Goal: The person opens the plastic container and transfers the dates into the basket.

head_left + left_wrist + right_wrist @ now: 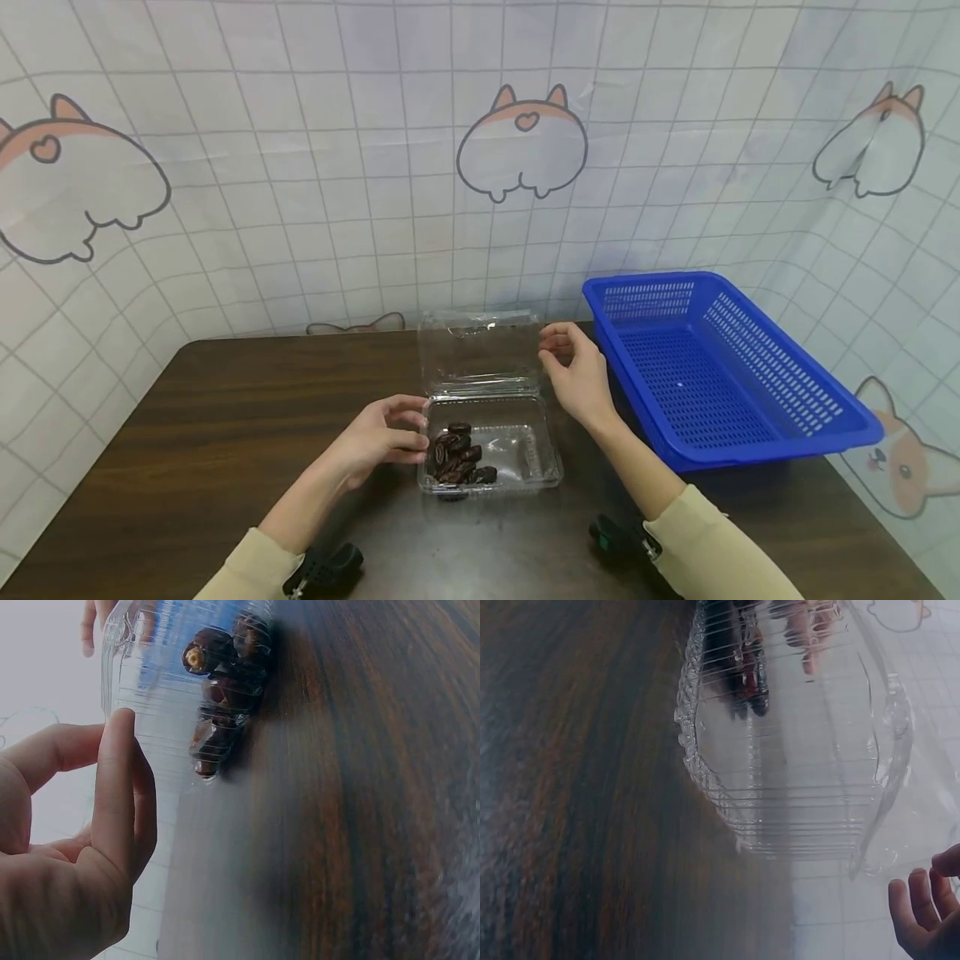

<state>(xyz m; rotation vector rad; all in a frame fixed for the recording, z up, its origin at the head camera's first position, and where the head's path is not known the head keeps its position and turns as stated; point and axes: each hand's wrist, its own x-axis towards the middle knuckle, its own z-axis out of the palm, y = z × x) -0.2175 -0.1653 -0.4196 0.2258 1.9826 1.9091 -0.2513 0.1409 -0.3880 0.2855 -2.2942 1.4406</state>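
Head view: a clear box [517, 457] sits on the counter [247, 417], dates [457, 452] heaped in its left half, lid [480, 354] upright along its far edge, long side running left to right. The left hand [381, 437] touches the box's left side, grip loosely parted; the right hand [581, 375], nearer the lid, hovers at the box's far right, its relaxed grip holding nothing.

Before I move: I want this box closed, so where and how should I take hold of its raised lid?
Probably pinch the lid's free top edge near its right corner, coming from the right: it stands open, hinged at the tray's back, and the right hand is beside it.
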